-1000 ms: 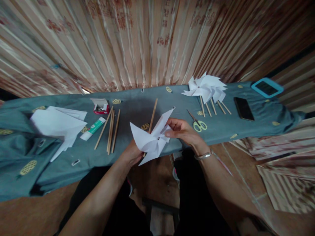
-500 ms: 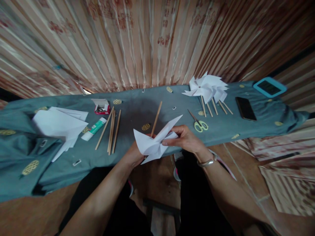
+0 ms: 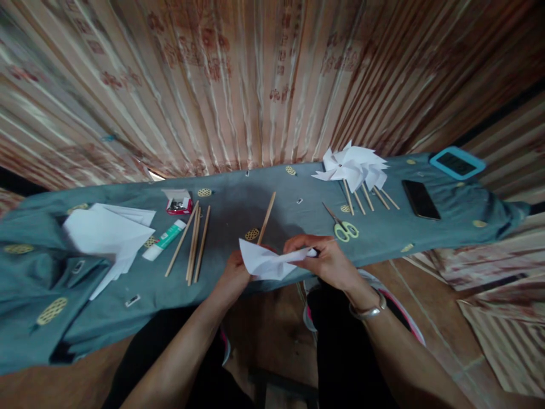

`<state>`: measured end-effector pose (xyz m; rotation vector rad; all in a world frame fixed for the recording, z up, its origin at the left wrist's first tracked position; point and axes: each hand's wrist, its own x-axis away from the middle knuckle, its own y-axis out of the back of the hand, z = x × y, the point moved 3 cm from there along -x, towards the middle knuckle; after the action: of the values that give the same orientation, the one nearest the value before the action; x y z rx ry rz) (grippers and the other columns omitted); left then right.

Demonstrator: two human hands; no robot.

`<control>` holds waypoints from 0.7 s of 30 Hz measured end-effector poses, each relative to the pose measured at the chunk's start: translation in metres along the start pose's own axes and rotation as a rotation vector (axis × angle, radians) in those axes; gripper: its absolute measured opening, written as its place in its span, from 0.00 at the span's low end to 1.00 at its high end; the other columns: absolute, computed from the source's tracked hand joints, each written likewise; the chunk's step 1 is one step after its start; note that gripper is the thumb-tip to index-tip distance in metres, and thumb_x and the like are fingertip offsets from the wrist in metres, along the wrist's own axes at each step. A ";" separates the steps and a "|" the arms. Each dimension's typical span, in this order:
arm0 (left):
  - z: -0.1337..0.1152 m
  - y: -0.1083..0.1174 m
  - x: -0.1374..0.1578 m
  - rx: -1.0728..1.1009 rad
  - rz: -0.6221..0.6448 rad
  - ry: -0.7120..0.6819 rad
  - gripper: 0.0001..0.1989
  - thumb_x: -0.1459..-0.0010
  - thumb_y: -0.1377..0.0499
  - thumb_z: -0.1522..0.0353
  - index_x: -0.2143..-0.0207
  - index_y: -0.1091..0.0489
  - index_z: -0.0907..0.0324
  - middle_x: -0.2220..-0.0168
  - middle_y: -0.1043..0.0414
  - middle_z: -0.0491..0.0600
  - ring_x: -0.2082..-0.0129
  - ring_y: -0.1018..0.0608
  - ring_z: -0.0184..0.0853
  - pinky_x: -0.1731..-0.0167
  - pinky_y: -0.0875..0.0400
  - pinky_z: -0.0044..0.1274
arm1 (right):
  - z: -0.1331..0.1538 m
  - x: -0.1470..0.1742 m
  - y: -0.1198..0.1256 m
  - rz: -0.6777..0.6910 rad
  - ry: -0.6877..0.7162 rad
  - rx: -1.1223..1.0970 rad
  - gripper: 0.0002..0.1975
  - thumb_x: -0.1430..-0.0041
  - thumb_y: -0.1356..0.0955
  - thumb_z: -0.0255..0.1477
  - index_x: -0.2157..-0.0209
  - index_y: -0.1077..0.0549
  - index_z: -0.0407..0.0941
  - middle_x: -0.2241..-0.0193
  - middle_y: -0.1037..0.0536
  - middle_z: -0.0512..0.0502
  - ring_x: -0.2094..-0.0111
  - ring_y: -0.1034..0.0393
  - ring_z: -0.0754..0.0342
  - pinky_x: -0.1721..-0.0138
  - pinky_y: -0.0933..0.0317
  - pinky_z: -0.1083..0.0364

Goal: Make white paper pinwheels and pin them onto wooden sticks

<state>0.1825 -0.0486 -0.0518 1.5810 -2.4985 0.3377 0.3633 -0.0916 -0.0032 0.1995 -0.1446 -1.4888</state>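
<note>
A white paper pinwheel (image 3: 268, 264) is held between my hands over the near edge of the cloth-covered table. My left hand (image 3: 237, 274) grips its left side, the fingers partly behind the paper. Closed around the right side of the paper is my right hand (image 3: 326, 258), with a bracelet at the wrist. A wooden stick (image 3: 267, 216) points away just beyond the pinwheel; its lower end is hidden, so I cannot tell whether it is joined. Green-handled scissors (image 3: 344, 227) lie to the right of my right hand.
Left on the table (image 3: 230, 204) are folded white paper sheets (image 3: 110, 227), a glue tube (image 3: 165, 241), several wooden sticks (image 3: 193, 244) and a small red box (image 3: 179, 203) of metal bits. Finished-looking pinwheels (image 3: 355, 165), a phone (image 3: 420, 199) and a blue-framed device (image 3: 457, 163) lie right.
The pinwheel has tipped to a flatter angle, its upper right blade now pressed down in my right hand. My view has shifted slightly, so the table sits lower.
</note>
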 end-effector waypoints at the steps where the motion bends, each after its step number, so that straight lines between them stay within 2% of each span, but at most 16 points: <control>1: 0.001 0.003 0.001 -0.020 -0.022 -0.008 0.16 0.50 0.38 0.55 0.76 0.26 0.60 0.84 0.39 0.42 0.84 0.39 0.26 0.82 0.48 0.20 | 0.003 0.002 0.003 -0.036 0.046 0.035 0.02 0.48 0.28 0.29 0.70 0.22 0.46 0.67 0.19 0.47 0.66 0.26 0.52 0.63 0.34 0.54; 3: 0.001 0.008 0.004 -0.043 -0.044 -0.029 0.18 0.46 0.40 0.54 0.73 0.26 0.59 0.85 0.43 0.41 0.83 0.42 0.26 0.82 0.49 0.21 | 0.010 0.006 0.008 -0.091 0.144 0.107 0.03 0.45 0.30 0.28 0.69 0.22 0.46 0.65 0.18 0.46 0.62 0.24 0.50 0.59 0.34 0.53; 6: -0.004 0.011 0.010 -0.067 -0.087 -0.085 0.20 0.45 0.40 0.51 0.66 0.25 0.60 0.81 0.38 0.41 0.82 0.41 0.26 0.82 0.48 0.20 | 0.019 0.013 0.011 -0.106 0.260 0.239 0.05 0.41 0.32 0.29 0.65 0.23 0.47 0.64 0.18 0.45 0.61 0.24 0.50 0.57 0.34 0.51; 10: -0.008 0.011 0.015 -0.038 -0.108 -0.075 0.23 0.47 0.38 0.49 0.61 0.28 0.59 0.80 0.36 0.40 0.82 0.38 0.27 0.82 0.46 0.19 | 0.029 0.020 0.009 -0.105 0.376 0.389 0.07 0.35 0.35 0.33 0.61 0.24 0.49 0.64 0.19 0.46 0.62 0.25 0.51 0.58 0.35 0.51; 13: -0.007 0.011 0.017 -0.039 -0.058 -0.069 0.21 0.45 0.39 0.50 0.65 0.29 0.59 0.80 0.35 0.40 0.84 0.40 0.25 0.84 0.48 0.19 | 0.032 0.025 0.007 -0.118 0.443 0.408 0.11 0.34 0.35 0.40 0.57 0.25 0.50 0.62 0.19 0.45 0.61 0.25 0.50 0.58 0.35 0.51; 16: -0.009 0.009 0.018 -0.076 -0.006 -0.083 0.20 0.43 0.41 0.52 0.75 0.31 0.59 0.81 0.37 0.41 0.85 0.41 0.24 0.83 0.50 0.20 | 0.031 0.026 0.009 -0.175 0.469 0.404 0.12 0.34 0.34 0.39 0.54 0.26 0.52 0.60 0.19 0.45 0.58 0.24 0.48 0.55 0.35 0.49; 21: -0.016 0.003 0.022 -0.122 0.024 -0.089 0.20 0.42 0.42 0.53 0.76 0.30 0.59 0.81 0.36 0.42 0.83 0.40 0.25 0.81 0.48 0.20 | 0.032 0.026 0.013 -0.274 0.494 0.356 0.12 0.34 0.35 0.39 0.54 0.24 0.52 0.61 0.19 0.45 0.57 0.24 0.47 0.53 0.34 0.48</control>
<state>0.1704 -0.0622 -0.0308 1.5525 -2.5516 0.1169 0.3707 -0.1178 0.0305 0.8950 0.0200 -1.6315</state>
